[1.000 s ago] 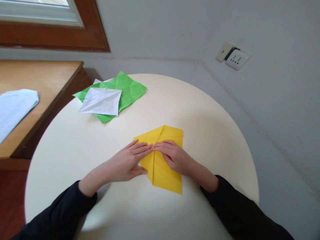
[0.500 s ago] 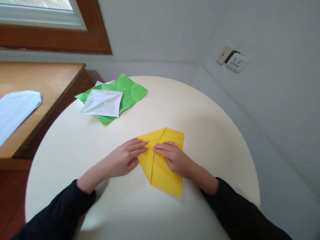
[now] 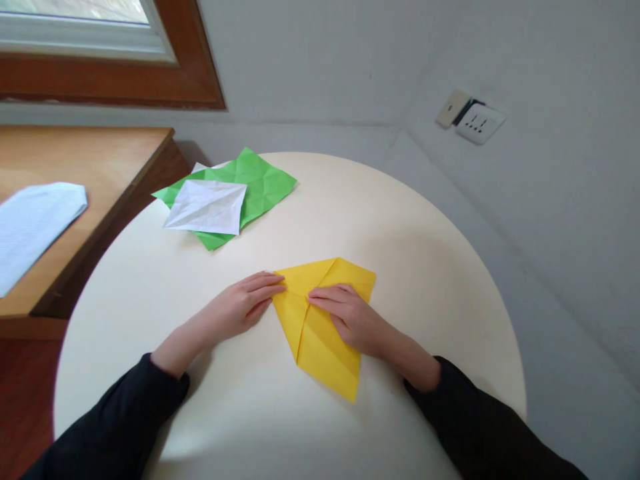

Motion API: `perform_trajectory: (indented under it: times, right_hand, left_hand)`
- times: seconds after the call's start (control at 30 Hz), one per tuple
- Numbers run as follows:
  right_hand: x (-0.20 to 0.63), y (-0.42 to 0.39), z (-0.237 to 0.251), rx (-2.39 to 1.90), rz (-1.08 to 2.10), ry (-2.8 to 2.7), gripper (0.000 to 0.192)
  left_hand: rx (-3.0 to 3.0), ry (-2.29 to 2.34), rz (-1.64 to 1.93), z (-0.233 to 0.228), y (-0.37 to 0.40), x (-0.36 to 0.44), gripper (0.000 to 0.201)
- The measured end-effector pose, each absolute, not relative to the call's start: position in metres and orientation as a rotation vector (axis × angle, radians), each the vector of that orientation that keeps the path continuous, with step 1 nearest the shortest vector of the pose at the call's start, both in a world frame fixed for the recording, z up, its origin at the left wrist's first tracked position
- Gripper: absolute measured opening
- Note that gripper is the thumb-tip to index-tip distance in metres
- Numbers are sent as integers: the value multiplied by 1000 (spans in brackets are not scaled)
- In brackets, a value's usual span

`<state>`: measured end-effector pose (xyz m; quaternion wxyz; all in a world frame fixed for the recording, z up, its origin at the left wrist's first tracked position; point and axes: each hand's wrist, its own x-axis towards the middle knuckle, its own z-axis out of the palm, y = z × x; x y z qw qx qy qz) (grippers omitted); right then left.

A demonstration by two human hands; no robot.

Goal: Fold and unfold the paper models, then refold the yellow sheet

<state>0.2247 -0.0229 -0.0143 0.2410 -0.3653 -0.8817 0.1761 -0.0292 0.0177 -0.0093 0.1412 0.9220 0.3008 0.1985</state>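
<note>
A folded sheet of yellow paper (image 3: 327, 353) lies on the white round table (image 3: 240, 413), its creased flaps meeting along a slanting line. My left hand (image 3: 245, 303) rests at the paper's left corner, fingers stretched out and the fingertips on its edge. Near the middle of the sheet, my right hand (image 3: 353, 317) has its fingers together with the tips pressed on the inner fold. Its thumb is tucked low and partly hidden, and the palm covers some of the paper's right side.
At the table's back left lie a creased green sheet (image 3: 265, 183) and a white sheet (image 3: 207, 207) on top of it. A wooden desk (image 3: 115, 153) with a pale folded item (image 3: 40, 220) stands on the left. Walls meet behind the table, with a socket (image 3: 480, 123) on the right.
The yellow paper has turned slightly clockwise, its lower corner swinging left. My left hand has slid a little left towards the paper's corner. My right hand stays at the inner fold.
</note>
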Motion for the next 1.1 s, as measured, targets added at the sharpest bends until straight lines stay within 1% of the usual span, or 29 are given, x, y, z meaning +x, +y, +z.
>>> perform_trajectory:
  times: [0.13,0.33,0.6,0.73,0.93,1.1]
  right_hand:
    - [224,-23,-14,-1019,506,-2410,40]
    - [225,-23,-14,-1044,523,-2408,41]
    - [225,-22,-15,-1034,524,-2394,41]
    - [227,-22,-16,-1032,519,-2389,41]
    - [228,-19,-17,-1014,502,-2383,40]
    - [229,-18,-18,-1023,506,-2384,40]
  left_hand:
    - [2625,862,612,-14,21,-31,32]
    - [2624,892,634,-17,24,-36,37]
    - [2571,1063,719,-10,27,-33,25]
    - [2549,1085,736,-10,27,-33,24]
    - [2413,1116,663,-11,29,-36,28]
    - [2385,1084,655,-12,28,-35,26]
